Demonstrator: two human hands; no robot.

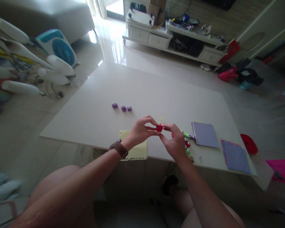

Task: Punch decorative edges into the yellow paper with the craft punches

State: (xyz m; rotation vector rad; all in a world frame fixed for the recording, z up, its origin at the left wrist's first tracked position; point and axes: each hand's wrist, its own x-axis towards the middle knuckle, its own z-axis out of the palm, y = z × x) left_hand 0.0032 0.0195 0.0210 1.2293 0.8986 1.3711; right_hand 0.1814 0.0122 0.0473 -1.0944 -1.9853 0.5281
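Three punches [122,107] left of paper scraps [161,119] on table [97,104]

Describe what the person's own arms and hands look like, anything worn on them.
Both arms are bare up to the frame's lower edge, with no sleeves and no gloves. The left hand has a brown wristwatch strapped at the wrist, with a wide band that looks like leather. The right hand and its wrist carry nothing, and no rings can be made out on either hand.

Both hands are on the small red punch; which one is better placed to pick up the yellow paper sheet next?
Left, probably. The left hand hangs directly above the yellow scallop-edged paper sheet, while the right hand sits across the small red plastic punch, nearer the row of coloured punches.
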